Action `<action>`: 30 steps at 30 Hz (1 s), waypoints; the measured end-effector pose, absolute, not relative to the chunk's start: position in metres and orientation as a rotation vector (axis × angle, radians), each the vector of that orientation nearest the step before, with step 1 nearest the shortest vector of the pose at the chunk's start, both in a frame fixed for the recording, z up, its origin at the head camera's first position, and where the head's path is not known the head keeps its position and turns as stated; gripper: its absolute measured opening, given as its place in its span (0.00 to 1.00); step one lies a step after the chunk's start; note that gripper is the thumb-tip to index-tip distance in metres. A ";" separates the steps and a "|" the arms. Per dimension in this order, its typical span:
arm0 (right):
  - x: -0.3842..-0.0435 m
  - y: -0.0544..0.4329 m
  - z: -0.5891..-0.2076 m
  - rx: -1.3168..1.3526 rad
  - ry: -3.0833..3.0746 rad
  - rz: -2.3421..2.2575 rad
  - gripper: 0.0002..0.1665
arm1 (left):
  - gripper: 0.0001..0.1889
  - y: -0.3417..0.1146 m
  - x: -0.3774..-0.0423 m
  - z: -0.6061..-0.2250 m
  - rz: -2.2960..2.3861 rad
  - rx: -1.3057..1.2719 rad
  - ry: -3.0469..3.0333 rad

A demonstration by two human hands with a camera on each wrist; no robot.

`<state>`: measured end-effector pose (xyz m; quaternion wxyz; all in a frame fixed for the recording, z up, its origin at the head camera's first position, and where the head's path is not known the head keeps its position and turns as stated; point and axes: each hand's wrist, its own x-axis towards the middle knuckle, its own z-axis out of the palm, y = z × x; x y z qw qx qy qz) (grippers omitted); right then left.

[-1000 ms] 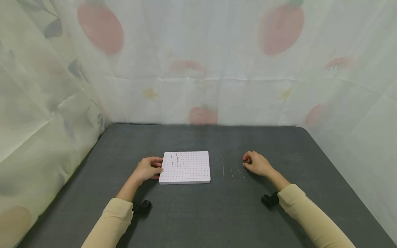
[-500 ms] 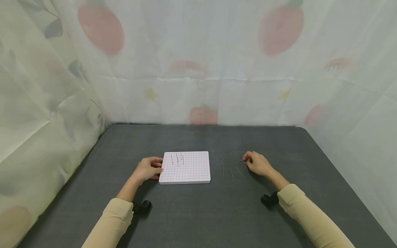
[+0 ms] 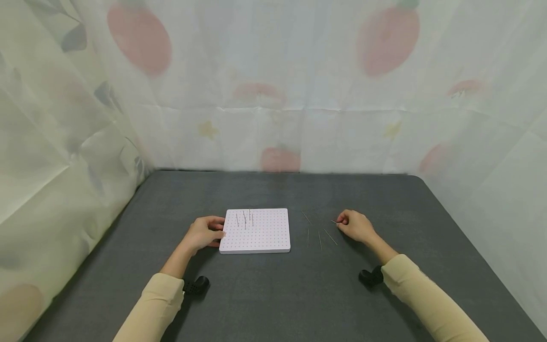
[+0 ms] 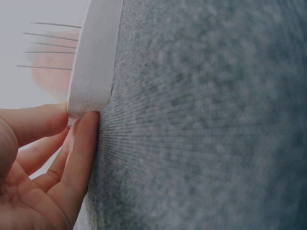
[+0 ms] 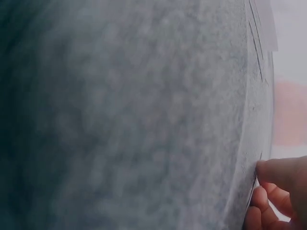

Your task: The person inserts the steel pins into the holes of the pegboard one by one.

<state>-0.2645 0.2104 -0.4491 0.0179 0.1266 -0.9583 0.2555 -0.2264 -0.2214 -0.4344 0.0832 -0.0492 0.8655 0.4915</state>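
A white board with rows of small holes lies on the dark table. Several thin metal needles stand upright in its far left part. My left hand grips the board's left edge, thumb on the top face and fingers against the side. To the right of the board, my right hand pinches a thin needle between thumb and fingertips, low over the table. One tip of it pokes out toward the board; in the right wrist view the fingers hide part of it.
Several loose needles lie spread on the dark table between the board and my right hand. Light curtains with a fruit print hang behind and along both sides. Each wrist wears a black camera.
A needle now shows in my right fingertips, where none was visible a second ago. The right hand has shifted very slightly; the left hand and board stay put.
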 end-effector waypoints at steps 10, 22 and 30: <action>-0.262 0.206 -0.448 0.308 -2.998 0.792 0.06 | 0.24 -0.222 -0.227 -0.435 1.481 -0.132 2.583; -0.262 0.203 -0.445 0.308 -2.999 0.768 0.08 | 0.25 -0.221 -0.226 -0.433 1.468 -0.130 2.579; -0.262 0.204 -0.446 0.337 -2.996 0.772 0.08 | 0.25 -0.221 -0.225 -0.432 1.473 -0.107 2.573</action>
